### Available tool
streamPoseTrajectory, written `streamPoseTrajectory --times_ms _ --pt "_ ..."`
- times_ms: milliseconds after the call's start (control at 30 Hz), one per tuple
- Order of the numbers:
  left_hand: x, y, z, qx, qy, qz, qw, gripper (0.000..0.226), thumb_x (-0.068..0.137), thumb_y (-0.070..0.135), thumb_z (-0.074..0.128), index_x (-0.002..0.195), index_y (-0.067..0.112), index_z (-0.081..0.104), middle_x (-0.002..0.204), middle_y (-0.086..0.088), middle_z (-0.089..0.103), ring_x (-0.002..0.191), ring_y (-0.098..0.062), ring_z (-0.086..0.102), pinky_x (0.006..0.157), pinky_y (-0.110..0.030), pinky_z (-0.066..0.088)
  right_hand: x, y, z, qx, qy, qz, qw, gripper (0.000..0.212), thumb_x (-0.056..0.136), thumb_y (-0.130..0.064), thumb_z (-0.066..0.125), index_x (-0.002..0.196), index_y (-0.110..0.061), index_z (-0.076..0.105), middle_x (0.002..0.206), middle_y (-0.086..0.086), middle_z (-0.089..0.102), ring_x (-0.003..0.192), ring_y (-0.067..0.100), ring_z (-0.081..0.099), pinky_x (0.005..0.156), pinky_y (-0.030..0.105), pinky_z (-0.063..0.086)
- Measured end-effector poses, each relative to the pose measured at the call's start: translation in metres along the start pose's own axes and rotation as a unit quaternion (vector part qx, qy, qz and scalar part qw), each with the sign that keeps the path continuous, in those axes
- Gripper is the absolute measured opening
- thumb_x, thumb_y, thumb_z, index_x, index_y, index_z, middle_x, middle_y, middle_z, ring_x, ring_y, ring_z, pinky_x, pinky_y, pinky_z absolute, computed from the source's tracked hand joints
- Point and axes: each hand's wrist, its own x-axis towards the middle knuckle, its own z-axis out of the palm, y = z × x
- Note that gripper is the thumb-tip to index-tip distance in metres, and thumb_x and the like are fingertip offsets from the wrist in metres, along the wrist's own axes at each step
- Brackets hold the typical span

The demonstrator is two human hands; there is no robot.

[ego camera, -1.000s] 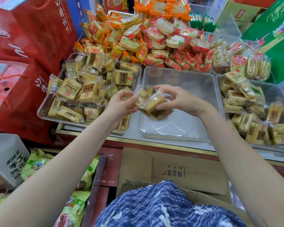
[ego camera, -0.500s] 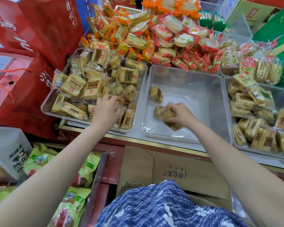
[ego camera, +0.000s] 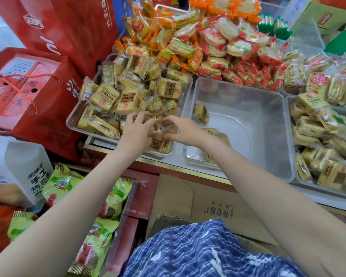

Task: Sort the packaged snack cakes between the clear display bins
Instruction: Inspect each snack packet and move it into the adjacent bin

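The left clear bin [ego camera: 73,122] is heaped with yellow packaged snack cakes [ego camera: 128,100]. Both hands are at its front right corner. My left hand [ego camera: 137,129] has its fingers curled round small wrapped cakes [ego camera: 158,132] there. My right hand [ego camera: 181,130] reaches across from the right and pinches the same cluster between thumb and fingers. The middle clear bin [ego camera: 268,156] holds only a few cakes: one [ego camera: 201,113] at its left wall and others [ego camera: 209,131] partly hidden under my right forearm. The right clear bin [ego camera: 297,179] is filled with similar cakes [ego camera: 316,126].
Orange and red snack packets [ego camera: 208,41] are piled behind the bins. Red gift boxes [ego camera: 28,92] stand at the left. Green snack bags [ego camera: 100,232] and a cardboard box [ego camera: 218,206] sit below the counter edge. A white jar [ego camera: 26,168] stands at lower left.
My right hand left the cakes in the middle bin and crossed left to the left bin. My left hand stayed in that bin's front corner. The view shifted slightly right.
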Motion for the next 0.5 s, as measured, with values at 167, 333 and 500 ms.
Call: streamPoseTrajectory --times_ms 167,333,500 --pt "-0.009 0.0 -0.012 -0.256 -0.007 -0.041 0.966 0.03 0.081 0.003 0.069 0.101 0.016 0.05 0.102 -0.001 0.058 0.092 -0.019 0.058 0.071 -0.02 0.042 -0.002 -0.012 0.013 0.057 0.039 0.016 0.998 0.046 0.085 -0.027 0.07 0.127 -0.015 0.056 0.128 0.001 0.06 0.117 0.017 0.053 0.105 0.034 0.033" --pt "0.003 0.009 -0.03 -0.426 0.0 -0.145 0.893 0.043 0.084 0.019 0.07 0.123 0.016 0.051 0.116 0.004 0.06 0.101 -0.011 0.059 0.089 -0.028 0.048 -0.023 -0.006 -0.01 0.354 0.142 0.051 0.923 0.023 0.086 -0.01 0.068 0.107 -0.015 0.059 0.096 -0.001 0.064 0.087 0.013 0.06 0.072 0.016 0.049" --pt "0.006 0.023 -0.032 -0.551 -0.048 -0.207 0.807 0.017 0.086 0.018 0.068 0.102 0.012 0.065 0.105 -0.006 0.067 0.101 -0.018 0.065 0.083 -0.024 0.054 -0.039 0.007 -0.019 0.511 0.231 0.086 0.824 0.012 0.085 -0.003 0.066 0.09 -0.01 0.057 0.088 0.009 0.065 0.079 0.019 0.062 0.074 0.031 0.054"
